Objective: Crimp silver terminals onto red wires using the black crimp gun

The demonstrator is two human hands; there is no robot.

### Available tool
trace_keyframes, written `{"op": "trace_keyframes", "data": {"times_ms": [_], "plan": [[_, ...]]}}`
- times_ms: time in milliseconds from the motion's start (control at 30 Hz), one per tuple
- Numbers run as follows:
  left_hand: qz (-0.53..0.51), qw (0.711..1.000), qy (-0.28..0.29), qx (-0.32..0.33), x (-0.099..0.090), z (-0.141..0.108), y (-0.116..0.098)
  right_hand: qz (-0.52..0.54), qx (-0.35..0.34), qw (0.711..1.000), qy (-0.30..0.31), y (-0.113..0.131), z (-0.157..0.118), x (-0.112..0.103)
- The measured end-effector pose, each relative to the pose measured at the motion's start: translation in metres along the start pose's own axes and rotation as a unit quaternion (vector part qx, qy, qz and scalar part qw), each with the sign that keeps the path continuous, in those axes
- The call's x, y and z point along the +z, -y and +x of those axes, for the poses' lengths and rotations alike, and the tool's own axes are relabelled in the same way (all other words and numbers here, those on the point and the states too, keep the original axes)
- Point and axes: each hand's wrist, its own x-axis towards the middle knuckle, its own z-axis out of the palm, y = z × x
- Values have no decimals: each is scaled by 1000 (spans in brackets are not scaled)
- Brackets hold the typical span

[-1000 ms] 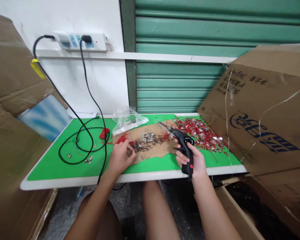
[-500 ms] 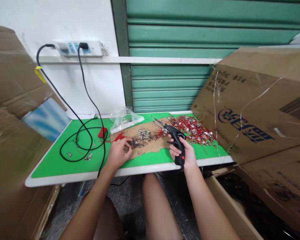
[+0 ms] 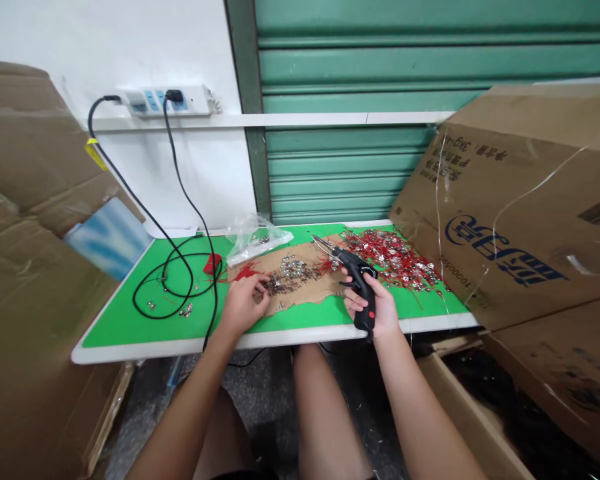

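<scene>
My right hand (image 3: 375, 303) is wrapped round the black handle of a pointed tool (image 3: 360, 287) with a red dot, its metal tip aimed up and left over the cardboard. My left hand (image 3: 246, 303) rests at the left part of the cardboard piece (image 3: 300, 293), thumb and fingertips drawn together; what they pinch is too small to name. Small silvery pieces (image 3: 293, 267) and dark marks cover the cardboard's middle. Thin red strands (image 3: 245, 270) lie beside my left fingers. A large heap of red strands with shiny pieces (image 3: 390, 257) spreads to the right.
A clear plastic bag (image 3: 257, 241) lies behind the cardboard. Black cables (image 3: 167, 313) loop over the green tabletop (image 3: 115, 320) at left, near a red object (image 3: 213, 264). Large cardboard boxes (image 3: 510, 200) stand on both sides. A power strip (image 3: 195, 100) is on the wall.
The whole view has shifted slightly, so the table and both hands appear a little further right. Both hands keep nearly the same pose, the right one still holding the tool.
</scene>
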Motion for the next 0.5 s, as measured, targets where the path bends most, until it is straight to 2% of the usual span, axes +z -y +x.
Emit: {"op": "trace_keyframes", "data": {"times_ms": [500], "plan": [[-23, 998, -45, 27, -1, -4, 1, 28, -10, 999, -21, 0, -1, 3]]}}
